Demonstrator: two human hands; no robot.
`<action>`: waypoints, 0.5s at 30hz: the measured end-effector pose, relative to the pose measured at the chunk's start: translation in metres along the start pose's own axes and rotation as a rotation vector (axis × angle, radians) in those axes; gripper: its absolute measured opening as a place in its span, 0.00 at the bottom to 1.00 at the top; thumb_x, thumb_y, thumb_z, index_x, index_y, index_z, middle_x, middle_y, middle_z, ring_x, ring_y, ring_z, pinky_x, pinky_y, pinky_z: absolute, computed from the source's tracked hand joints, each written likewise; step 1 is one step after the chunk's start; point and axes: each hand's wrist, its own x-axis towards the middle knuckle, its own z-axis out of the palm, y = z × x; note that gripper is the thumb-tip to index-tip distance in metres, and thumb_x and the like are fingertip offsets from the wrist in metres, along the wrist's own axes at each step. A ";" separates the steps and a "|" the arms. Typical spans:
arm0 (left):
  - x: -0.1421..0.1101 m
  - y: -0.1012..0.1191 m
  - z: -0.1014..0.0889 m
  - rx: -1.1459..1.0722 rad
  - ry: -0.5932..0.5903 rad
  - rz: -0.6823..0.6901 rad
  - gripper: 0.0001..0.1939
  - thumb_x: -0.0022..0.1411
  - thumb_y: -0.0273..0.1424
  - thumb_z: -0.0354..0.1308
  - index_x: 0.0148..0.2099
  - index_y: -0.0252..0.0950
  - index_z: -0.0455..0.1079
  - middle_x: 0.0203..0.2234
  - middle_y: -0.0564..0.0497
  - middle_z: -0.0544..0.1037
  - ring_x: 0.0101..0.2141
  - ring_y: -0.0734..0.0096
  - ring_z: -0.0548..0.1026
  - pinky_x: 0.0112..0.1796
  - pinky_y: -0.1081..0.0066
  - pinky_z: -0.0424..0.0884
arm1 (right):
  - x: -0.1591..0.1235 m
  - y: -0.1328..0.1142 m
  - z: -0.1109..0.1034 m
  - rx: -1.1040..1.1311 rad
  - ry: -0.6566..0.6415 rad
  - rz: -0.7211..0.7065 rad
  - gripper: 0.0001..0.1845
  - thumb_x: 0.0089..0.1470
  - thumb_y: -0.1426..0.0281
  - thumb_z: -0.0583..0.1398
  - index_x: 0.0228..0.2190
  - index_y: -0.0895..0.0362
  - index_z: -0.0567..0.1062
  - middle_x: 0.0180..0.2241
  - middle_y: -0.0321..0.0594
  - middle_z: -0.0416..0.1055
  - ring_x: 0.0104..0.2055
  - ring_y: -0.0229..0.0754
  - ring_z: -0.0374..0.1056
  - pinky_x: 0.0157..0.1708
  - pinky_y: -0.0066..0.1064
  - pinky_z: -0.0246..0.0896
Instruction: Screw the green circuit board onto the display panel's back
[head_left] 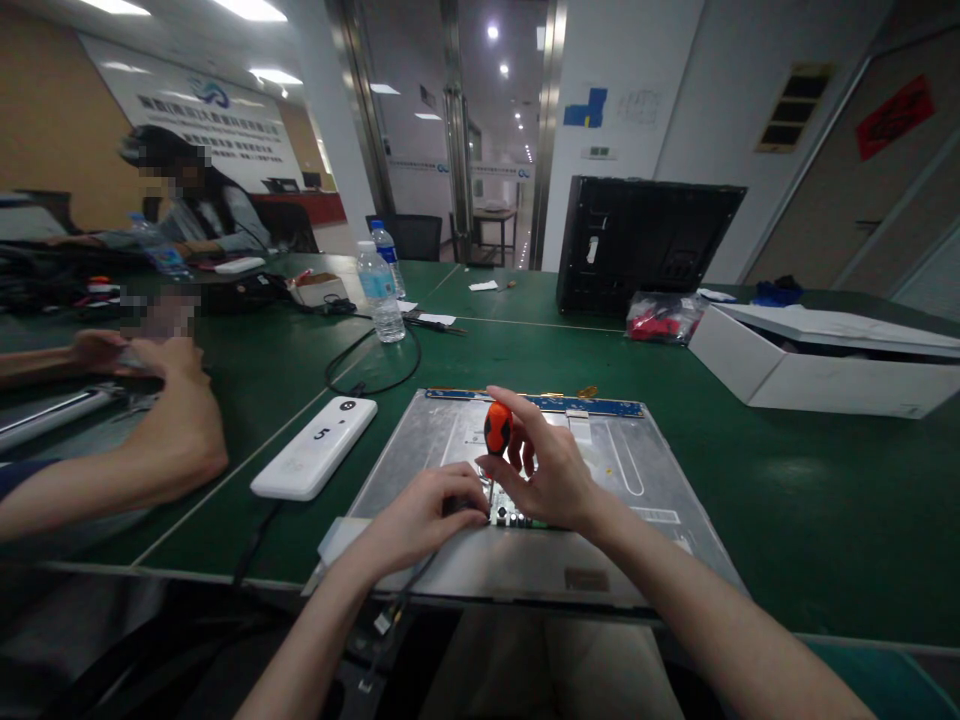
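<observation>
A screwdriver (pixel 498 428) with an orange and black handle stands upright over a green circuit board (pixel 514 516). The thumb and fingers of my right hand (pixel 544 465) close round its handle. My left hand (pixel 431 510) is low beside the shaft, its fingers curled together at the board's left edge; what they pinch, if anything, is hidden. Under both hands a flat silver display panel (pixel 622 500) lies on the table, with a blue board strip (pixel 540 402) along its far edge. The screwdriver's tip meets the board, but exactly where is too small to see.
On the green table (pixel 480 350) left of the panel lies a white power bank (pixel 315 448) with a cable. Water bottles (pixel 380 290) stand farther back. A black monitor (pixel 649 245) and a white box (pixel 817 360) are at the right. A co-worker's forearms (pixel 165 420) reach in from the left.
</observation>
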 end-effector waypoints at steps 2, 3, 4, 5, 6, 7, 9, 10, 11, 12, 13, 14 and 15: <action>0.000 0.000 0.000 -0.003 0.001 -0.002 0.06 0.58 0.26 0.58 0.33 0.36 0.77 0.33 0.51 0.78 0.35 0.69 0.75 0.39 0.71 0.68 | 0.000 0.001 0.001 -0.012 -0.004 0.009 0.32 0.59 0.68 0.59 0.61 0.51 0.54 0.30 0.31 0.67 0.21 0.30 0.58 0.19 0.22 0.54; 0.000 0.000 0.000 -0.004 -0.001 -0.005 0.06 0.58 0.26 0.59 0.33 0.36 0.77 0.33 0.51 0.78 0.35 0.69 0.75 0.40 0.71 0.68 | 0.000 0.002 0.001 -0.018 -0.006 0.010 0.32 0.59 0.67 0.60 0.60 0.51 0.54 0.30 0.30 0.67 0.20 0.30 0.58 0.19 0.22 0.53; 0.000 0.000 0.000 -0.006 -0.005 -0.009 0.06 0.58 0.26 0.59 0.33 0.36 0.77 0.33 0.51 0.78 0.35 0.69 0.75 0.40 0.71 0.69 | 0.000 0.002 0.001 -0.020 -0.005 0.010 0.32 0.59 0.67 0.60 0.60 0.51 0.55 0.30 0.30 0.66 0.20 0.29 0.58 0.18 0.22 0.53; 0.000 -0.001 0.000 -0.007 -0.007 -0.013 0.05 0.58 0.26 0.59 0.33 0.37 0.77 0.33 0.51 0.78 0.35 0.68 0.75 0.41 0.71 0.69 | 0.000 0.002 0.000 -0.018 -0.004 0.010 0.32 0.59 0.66 0.61 0.60 0.50 0.55 0.29 0.29 0.66 0.20 0.29 0.58 0.18 0.21 0.52; 0.000 -0.001 0.000 -0.007 -0.007 -0.015 0.05 0.58 0.26 0.59 0.33 0.37 0.77 0.34 0.51 0.78 0.35 0.68 0.75 0.41 0.70 0.69 | 0.000 0.001 0.000 -0.013 -0.005 0.011 0.32 0.58 0.66 0.61 0.60 0.50 0.55 0.29 0.29 0.66 0.20 0.29 0.59 0.18 0.21 0.52; 0.000 -0.001 0.000 -0.008 -0.008 -0.015 0.05 0.58 0.26 0.59 0.33 0.37 0.77 0.34 0.51 0.79 0.36 0.68 0.75 0.42 0.70 0.69 | 0.001 0.000 -0.001 -0.004 -0.006 0.012 0.32 0.58 0.66 0.61 0.60 0.50 0.55 0.29 0.30 0.66 0.20 0.30 0.59 0.18 0.21 0.53; 0.000 -0.001 0.000 -0.010 -0.011 -0.013 0.06 0.59 0.27 0.59 0.34 0.37 0.78 0.34 0.50 0.78 0.37 0.67 0.75 0.43 0.69 0.69 | 0.001 -0.002 -0.002 0.008 -0.013 0.011 0.32 0.58 0.68 0.59 0.60 0.51 0.54 0.30 0.30 0.67 0.20 0.30 0.61 0.18 0.21 0.53; 0.000 -0.001 0.000 -0.010 -0.015 -0.011 0.06 0.59 0.27 0.59 0.34 0.37 0.78 0.35 0.50 0.78 0.38 0.67 0.75 0.43 0.69 0.69 | 0.001 -0.003 -0.002 0.010 -0.015 0.008 0.32 0.57 0.70 0.59 0.60 0.52 0.54 0.30 0.31 0.67 0.20 0.30 0.61 0.18 0.21 0.53; -0.001 -0.001 0.000 -0.008 -0.020 -0.010 0.06 0.59 0.27 0.59 0.35 0.37 0.78 0.36 0.49 0.78 0.38 0.66 0.75 0.43 0.69 0.69 | 0.001 -0.004 -0.002 0.010 -0.015 0.006 0.32 0.57 0.71 0.58 0.60 0.52 0.53 0.30 0.31 0.67 0.20 0.30 0.61 0.18 0.21 0.53; -0.001 -0.001 -0.001 -0.005 -0.026 -0.011 0.06 0.59 0.27 0.58 0.35 0.37 0.77 0.36 0.49 0.78 0.38 0.66 0.75 0.43 0.69 0.69 | 0.001 -0.004 -0.002 0.009 -0.011 0.005 0.32 0.57 0.72 0.57 0.60 0.52 0.53 0.30 0.31 0.68 0.20 0.30 0.60 0.18 0.21 0.53; -0.001 -0.001 -0.001 0.000 -0.029 -0.013 0.06 0.59 0.27 0.58 0.35 0.36 0.77 0.37 0.49 0.78 0.38 0.66 0.75 0.43 0.69 0.69 | 0.001 -0.004 -0.002 0.008 -0.007 0.006 0.32 0.57 0.73 0.57 0.60 0.52 0.53 0.30 0.31 0.68 0.20 0.30 0.60 0.18 0.21 0.53; -0.001 -0.001 -0.001 0.006 -0.029 -0.016 0.06 0.59 0.27 0.58 0.35 0.36 0.77 0.36 0.49 0.78 0.38 0.66 0.75 0.43 0.69 0.69 | 0.001 -0.004 -0.002 0.008 -0.004 0.008 0.31 0.57 0.73 0.57 0.60 0.52 0.53 0.30 0.31 0.68 0.20 0.29 0.60 0.18 0.21 0.53; -0.001 -0.001 -0.001 0.010 -0.025 -0.018 0.06 0.59 0.26 0.58 0.34 0.36 0.77 0.36 0.49 0.78 0.38 0.67 0.75 0.42 0.69 0.69 | 0.001 -0.004 -0.002 0.010 -0.003 0.009 0.31 0.57 0.72 0.57 0.60 0.52 0.53 0.30 0.31 0.68 0.19 0.29 0.59 0.18 0.21 0.53</action>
